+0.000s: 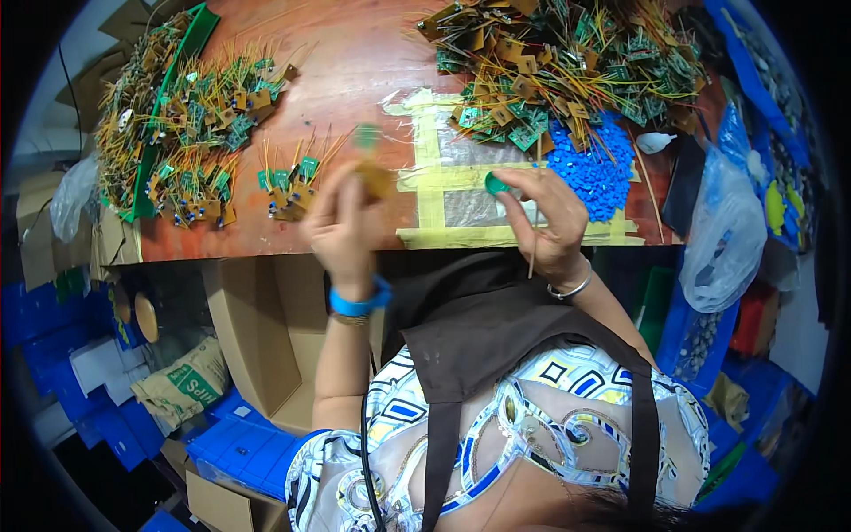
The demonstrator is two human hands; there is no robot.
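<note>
A: How are the hands held?

B: They are kept apart over the near edge of the red-brown surface point(346, 53). The left hand point(341, 220) is blurred, but its thumb and fingers are closed together, and a brown circuit board point(376, 181) is pinched between them.

A: And the green patch point(365, 136) just beyond that board?

B: It is too blurred to be read; whether it belongs to the same board cannot be told.

A: What is done with the right hand point(557, 217)?

B: Its thumb and forefinger are bent toward each other, with a small gap left. A small round green piece point(496, 183) is seen at the forefinger's tip; whether it is gripped or worn cannot be told.

A: Where is the pinched board placed?

B: It is held at the left hand's fingertips, to the left of the right hand and well apart from it. A small group of boards point(288, 202) is laid just left of the left hand. Beside the right hand, blue pieces point(596, 182) are heaped, and a large pile of wired boards point(567, 62) is stacked beyond.
</note>
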